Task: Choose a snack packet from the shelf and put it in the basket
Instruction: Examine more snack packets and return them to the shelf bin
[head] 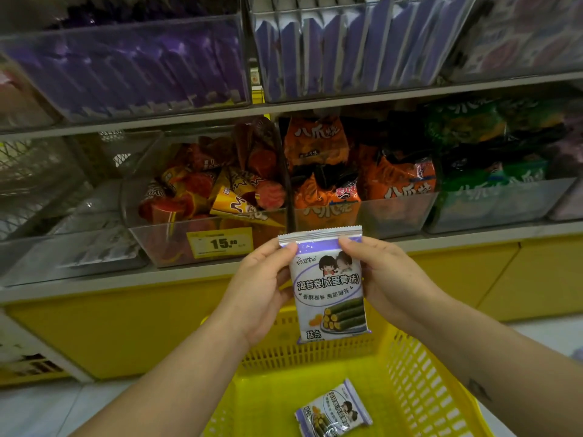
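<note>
Pinching snack packet (328,279) side edges, left hand (258,291), right hand (388,279), above basket (419,373).

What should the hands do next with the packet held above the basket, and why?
Probably lower the snack packet into the yellow basket and release: left hand and right hand pinch it upright above the basket, where a matching packet already lies.

Shelf (473,239): carrying clear bins (394,212) of orange packets (318,140) — sitting just behind and above the grip.
Basket (419,373): holding one purple packet (334,411) — lying below the grip.
</note>
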{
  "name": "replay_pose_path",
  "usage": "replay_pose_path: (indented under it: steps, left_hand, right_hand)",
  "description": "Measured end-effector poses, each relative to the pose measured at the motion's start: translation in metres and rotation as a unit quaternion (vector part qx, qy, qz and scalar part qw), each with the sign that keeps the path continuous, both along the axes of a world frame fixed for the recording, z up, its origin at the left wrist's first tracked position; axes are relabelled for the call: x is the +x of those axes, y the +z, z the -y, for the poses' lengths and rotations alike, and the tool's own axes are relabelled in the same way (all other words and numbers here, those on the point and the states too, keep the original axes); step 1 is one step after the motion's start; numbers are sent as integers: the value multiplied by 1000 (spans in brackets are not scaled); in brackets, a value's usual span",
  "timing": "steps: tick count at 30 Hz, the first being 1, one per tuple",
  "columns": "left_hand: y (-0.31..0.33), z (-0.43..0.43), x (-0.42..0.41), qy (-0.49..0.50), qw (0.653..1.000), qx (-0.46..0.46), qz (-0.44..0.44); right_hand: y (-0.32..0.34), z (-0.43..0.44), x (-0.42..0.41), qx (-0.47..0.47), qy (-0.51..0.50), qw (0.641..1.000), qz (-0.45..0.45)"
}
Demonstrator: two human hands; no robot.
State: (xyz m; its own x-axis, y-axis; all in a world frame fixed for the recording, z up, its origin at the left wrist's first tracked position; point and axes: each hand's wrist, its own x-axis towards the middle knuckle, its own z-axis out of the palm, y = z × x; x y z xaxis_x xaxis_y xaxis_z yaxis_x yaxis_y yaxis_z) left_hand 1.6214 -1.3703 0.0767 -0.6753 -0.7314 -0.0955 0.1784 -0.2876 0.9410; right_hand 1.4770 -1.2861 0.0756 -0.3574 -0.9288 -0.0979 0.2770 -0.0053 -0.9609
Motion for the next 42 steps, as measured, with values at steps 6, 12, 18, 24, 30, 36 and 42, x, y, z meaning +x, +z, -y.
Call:
replay_pose_path:
  steps: [6, 12, 18, 24, 30, 36, 42]
  left_hand:
    - [3, 3, 2, -19, 1000, -23, -5]
    - [6, 11, 6, 9, 1000, -13, -16]
    - [11, 17, 10, -18, 997, 70, 14]
    - [9, 13, 17, -179, 978, 94, 52]
    - [9, 17, 18, -196, 974, 107, 27]
    - [3, 10, 7, 21, 980, -162, 115]
    - [-6, -4, 4, -66, 965, -239, 89]
  right_hand:
    - [4, 0, -3, 6, -4, 1000, -5]
    - [13, -7, -15, 61, 128, 986, -90]
    - [13, -13, -18, 121, 172, 978, 0]
    - [17, -11, -17, 138, 128, 979, 80]
    - [17, -12, -12, 138, 130, 975, 113]
    - [20, -11, -5, 68, 75, 995, 7]
    - [21, -13, 4, 15, 70, 995, -65]
